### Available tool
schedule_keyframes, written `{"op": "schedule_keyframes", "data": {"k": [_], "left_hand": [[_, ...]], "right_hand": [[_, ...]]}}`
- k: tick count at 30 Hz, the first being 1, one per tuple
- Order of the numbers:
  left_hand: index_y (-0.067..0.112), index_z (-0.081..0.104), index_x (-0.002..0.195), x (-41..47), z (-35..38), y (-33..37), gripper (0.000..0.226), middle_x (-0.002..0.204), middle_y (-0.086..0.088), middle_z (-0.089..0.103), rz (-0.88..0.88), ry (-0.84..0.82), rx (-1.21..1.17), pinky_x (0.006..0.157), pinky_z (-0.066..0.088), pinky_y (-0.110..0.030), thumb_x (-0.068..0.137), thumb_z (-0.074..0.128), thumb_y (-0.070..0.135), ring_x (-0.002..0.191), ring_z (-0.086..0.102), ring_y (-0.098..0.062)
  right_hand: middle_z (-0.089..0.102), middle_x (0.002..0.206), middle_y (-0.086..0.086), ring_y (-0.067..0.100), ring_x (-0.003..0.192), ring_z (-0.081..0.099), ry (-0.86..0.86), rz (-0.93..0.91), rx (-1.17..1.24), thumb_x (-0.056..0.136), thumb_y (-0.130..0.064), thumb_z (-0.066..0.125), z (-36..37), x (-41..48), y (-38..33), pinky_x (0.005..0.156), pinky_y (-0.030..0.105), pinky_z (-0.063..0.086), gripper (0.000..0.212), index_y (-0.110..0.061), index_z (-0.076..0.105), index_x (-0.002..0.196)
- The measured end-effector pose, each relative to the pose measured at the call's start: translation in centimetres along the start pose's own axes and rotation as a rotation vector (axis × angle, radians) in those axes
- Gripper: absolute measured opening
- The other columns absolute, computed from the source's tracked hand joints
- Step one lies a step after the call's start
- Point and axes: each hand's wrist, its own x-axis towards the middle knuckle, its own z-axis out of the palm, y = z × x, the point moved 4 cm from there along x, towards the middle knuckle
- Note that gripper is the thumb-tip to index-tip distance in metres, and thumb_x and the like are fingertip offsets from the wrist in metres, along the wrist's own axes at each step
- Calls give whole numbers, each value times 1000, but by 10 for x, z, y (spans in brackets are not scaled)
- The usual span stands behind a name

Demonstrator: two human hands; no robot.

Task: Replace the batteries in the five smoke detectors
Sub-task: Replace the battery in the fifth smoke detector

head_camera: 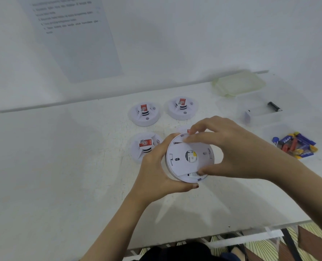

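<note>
I hold a white round smoke detector (182, 157) above the table with its back side facing me. My left hand (156, 172) grips its left and lower edge. My right hand (229, 149) pinches the back plate between fingers at the top rim and thumb at the bottom. Three more detectors with red labels stand on the table: one (144, 113) at the back left, one (182, 108) at the back right, one (145, 146) partly behind my left hand. Behind my right hand's fingers, a sliver of another detector (186, 129) peeks out.
A clear tub (276, 132) at the right holds several blue and red batteries (295, 146). Another clear tub (258, 113) behind it holds a black battery (274, 106). A pale lid (239, 84) lies at the back. A printed sheet (71, 34) hangs on the wall. The table edge (231, 232) runs near me.
</note>
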Motion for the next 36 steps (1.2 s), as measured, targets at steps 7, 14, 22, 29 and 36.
{"op": "schedule_keyframes", "data": {"k": [7, 14, 22, 29, 36], "left_hand": [[50, 45, 127, -6, 8, -6, 94, 115, 21, 61, -22, -11, 9, 86, 49, -14, 49, 92, 29, 107, 60, -6], [47, 43, 129, -7, 14, -12, 99, 118, 23, 60, 3, -62, 74, 87, 48, -15, 48, 96, 26, 109, 59, -6], [30, 46, 134, -10, 14, -19, 95, 121, 18, 61, 0, -43, 106, 94, 49, -25, 50, 92, 37, 114, 58, -6], [30, 45, 129, -13, 5, -20, 93, 122, 37, 53, 0, 34, 54, 93, 38, -4, 49, 92, 30, 118, 49, 11], [30, 43, 135, -13, 11, -23, 98, 129, 33, 53, -19, 35, 8, 97, 38, -7, 50, 91, 37, 123, 49, 6]], "right_hand": [[50, 120, -9, 12, 108, 49, -52, 37, 85, 63, -46, 68, 15, -7, 1, 93, 24, 39, 63, -22, 56, 120], [49, 119, -16, -2, 111, 45, 72, 43, 233, 62, -46, 66, 23, -22, 5, 94, 16, 33, 64, -23, 57, 121], [46, 126, -19, 3, 120, 41, 197, 213, 299, 65, -48, 69, 37, -53, 30, 100, 30, 33, 58, -33, 55, 118], [31, 141, -16, 0, 127, 23, 176, 449, 206, 66, -63, 56, 63, -93, 61, 103, 31, 22, 65, -33, 55, 123], [29, 151, -8, 12, 138, 21, -96, 494, 99, 60, -76, 36, 69, -96, 67, 111, 30, 11, 81, -37, 51, 130]]}}
